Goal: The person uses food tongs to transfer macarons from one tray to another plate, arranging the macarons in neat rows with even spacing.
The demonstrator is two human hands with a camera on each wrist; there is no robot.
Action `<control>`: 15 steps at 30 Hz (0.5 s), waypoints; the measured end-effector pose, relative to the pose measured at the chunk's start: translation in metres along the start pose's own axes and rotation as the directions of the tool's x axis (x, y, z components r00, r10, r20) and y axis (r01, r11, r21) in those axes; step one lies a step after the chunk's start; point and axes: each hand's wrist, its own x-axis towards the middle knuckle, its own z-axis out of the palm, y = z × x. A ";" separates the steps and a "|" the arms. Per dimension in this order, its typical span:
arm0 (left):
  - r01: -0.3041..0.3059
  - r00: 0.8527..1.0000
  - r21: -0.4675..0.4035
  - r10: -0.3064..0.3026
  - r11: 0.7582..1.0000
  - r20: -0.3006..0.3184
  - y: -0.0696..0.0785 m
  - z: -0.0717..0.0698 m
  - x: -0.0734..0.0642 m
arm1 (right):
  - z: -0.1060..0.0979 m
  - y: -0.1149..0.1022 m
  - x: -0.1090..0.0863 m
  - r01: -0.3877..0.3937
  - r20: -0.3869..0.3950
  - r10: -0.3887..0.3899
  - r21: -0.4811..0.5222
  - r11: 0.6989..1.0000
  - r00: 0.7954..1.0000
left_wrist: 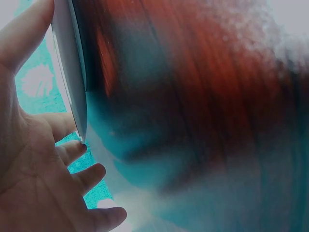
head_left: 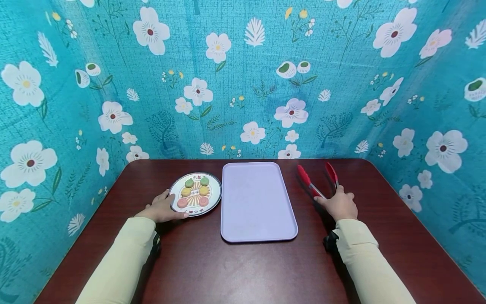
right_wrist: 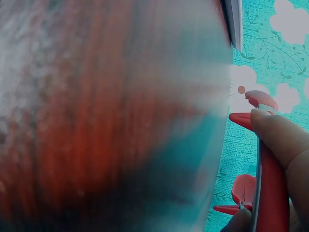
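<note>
A round, dark-rimmed plate [head_left: 218, 191] lies on the table's left side. On it sit two green, two yellow and two pink small pieces [head_left: 203, 201] that look like buns or sweets. My left hand [head_left: 161, 207] is at the plate's lower left rim, thumb along the near edge. In the left wrist view its spread fingers [left_wrist: 90, 178] are nearly straight, some touching the plate's edge [left_wrist: 72, 92]. Farther right, my right hand [head_left: 341, 205] holds red-tipped metal tongs [head_left: 305, 176] by the handle. Their arms stand wide apart, and a thumb lies along one red arm [right_wrist: 273, 188].
A pale lilac tray [head_left: 258, 198] lies between the plate and the tongs, close beside the plate. All stand on a dark wooden table [head_left: 250, 274]. A blue floral curtain [head_left: 235, 84] hangs behind the table's far edge and along both sides.
</note>
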 end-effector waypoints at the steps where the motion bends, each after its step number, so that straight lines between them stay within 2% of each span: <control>1: -0.001 1.000 0.000 0.001 1.000 -0.001 0.000 0.000 0.000 | 0.000 0.000 0.000 0.000 0.003 0.000 0.003 1.000 1.000; 15: 0.004 1.000 0.019 -0.004 1.000 0.004 0.001 -0.001 -0.002 | 0.003 -0.001 0.001 -0.020 0.014 0.020 0.026 0.999 1.000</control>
